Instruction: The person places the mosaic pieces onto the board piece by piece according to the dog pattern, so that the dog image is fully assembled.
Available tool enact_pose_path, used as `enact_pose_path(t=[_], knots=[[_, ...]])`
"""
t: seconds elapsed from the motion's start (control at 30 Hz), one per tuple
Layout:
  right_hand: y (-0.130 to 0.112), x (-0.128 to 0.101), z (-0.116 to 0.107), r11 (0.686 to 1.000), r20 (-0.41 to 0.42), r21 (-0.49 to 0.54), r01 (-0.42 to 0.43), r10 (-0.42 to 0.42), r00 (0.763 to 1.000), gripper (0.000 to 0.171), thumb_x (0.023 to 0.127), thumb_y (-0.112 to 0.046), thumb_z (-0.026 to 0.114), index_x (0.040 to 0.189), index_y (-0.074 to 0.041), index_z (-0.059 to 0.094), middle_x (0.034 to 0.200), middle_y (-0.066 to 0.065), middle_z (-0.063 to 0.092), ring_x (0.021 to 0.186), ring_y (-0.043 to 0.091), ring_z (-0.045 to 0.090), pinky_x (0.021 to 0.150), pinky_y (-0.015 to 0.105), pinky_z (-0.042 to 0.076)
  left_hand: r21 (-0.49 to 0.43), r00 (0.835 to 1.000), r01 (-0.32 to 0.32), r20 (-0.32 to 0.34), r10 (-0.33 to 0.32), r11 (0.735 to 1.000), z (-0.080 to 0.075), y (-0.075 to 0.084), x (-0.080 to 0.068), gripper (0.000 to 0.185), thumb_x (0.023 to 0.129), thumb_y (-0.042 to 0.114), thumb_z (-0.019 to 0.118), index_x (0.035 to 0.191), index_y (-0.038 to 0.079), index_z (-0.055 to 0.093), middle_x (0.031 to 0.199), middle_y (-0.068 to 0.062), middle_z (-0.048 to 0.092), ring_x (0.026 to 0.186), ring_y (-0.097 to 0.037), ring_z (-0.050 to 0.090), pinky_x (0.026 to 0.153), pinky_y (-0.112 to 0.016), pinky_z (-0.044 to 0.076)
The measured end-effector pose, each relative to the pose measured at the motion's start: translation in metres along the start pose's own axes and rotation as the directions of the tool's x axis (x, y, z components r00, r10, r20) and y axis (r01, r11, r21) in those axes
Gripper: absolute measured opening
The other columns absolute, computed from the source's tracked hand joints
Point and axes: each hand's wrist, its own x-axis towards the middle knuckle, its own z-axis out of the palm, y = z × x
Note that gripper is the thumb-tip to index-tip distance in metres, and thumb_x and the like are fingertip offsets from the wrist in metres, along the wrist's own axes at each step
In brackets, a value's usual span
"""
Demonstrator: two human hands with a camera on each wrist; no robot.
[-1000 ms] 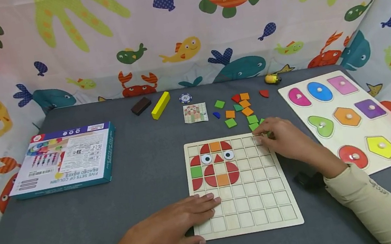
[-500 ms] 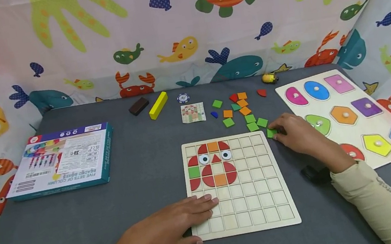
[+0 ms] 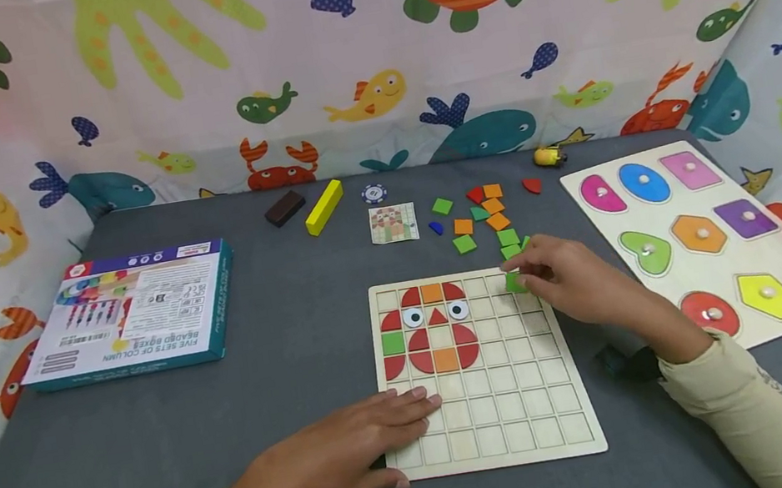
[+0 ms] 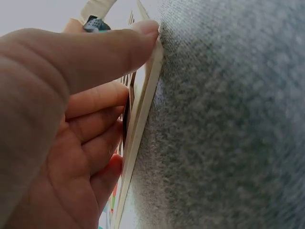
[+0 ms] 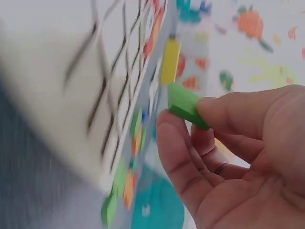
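Observation:
A wooden grid board [image 3: 520, 393] lies on the grey table, its upper left cells filled with red, orange and green tiles and two eye pieces. My right hand [image 3: 562, 273] pinches a green square tile [image 3: 515, 282] [image 5: 183, 104] over the board's upper right corner. My left hand [image 3: 346, 453] lies flat on the board's lower left corner, fingers straight, with the thumb [image 4: 105, 47] against the board's edge [image 4: 143, 119]. Loose green, orange, red and blue tiles [image 3: 486, 221] sit just beyond the board.
A small pattern card [image 3: 392, 223] lies behind the board. A shape peg puzzle [image 3: 708, 230] is on the right and a teal box [image 3: 128, 313] on the left. A yellow block [image 3: 323, 207], a brown block [image 3: 284, 208] and a poker chip [image 3: 372, 193] sit at the back.
My right hand went out to the loose tiles right of the board, picked up a green square and came back over the board's upper right corner. My left hand stayed put.

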Motion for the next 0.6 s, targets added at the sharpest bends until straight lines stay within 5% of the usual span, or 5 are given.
enact_pose_path(t=[0.3,0.6], knots=[[-0.044,-0.004,0.035,0.975,0.200,0.177,0.133,-0.168,0.965,0.019,0.093,-0.002,0.063,0.107,-0.010,0.073,0.097,-0.004,0.063,0.084,0.009,0.055,0.069,0.026,0.050,0.011,0.999,0.047,-0.004,-0.047,0.999,-0.004,0.004,-0.001,0.071,0.093,0.032,0.067,0.150,0.007,0.036,0.159,0.000,0.023,0.145,-0.018,0.019,0.113,-0.037,0.029],[-0.063,0.000,0.060,0.968,0.291,0.194,0.158,-0.210,0.933,0.016,0.089,0.000,0.067,0.100,-0.008,0.074,0.091,-0.009,0.066,0.076,0.005,0.056,0.069,0.025,0.051,0.027,0.999,0.005,-0.034,-0.004,1.000,-0.002,-0.002,-0.001,0.070,0.091,0.032,0.068,0.149,0.005,0.039,0.159,-0.002,0.025,0.145,-0.018,0.021,0.117,-0.038,0.018]])
